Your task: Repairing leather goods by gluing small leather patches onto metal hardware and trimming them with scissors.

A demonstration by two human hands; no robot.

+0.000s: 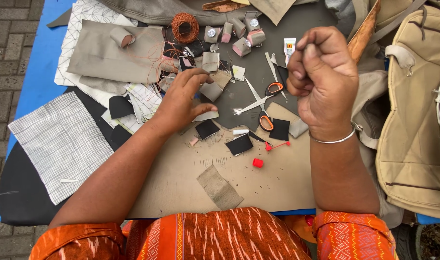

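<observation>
Our left hand [181, 98] reaches forward over the desk [181, 183], fingers loosely spread, tips on small grey fabric pieces [211, 89]. Our right hand [323, 79] is raised and curled closed; whether it pinches something we cannot tell. Orange-handled scissors [263, 103] lie open between both hands.
</observation>
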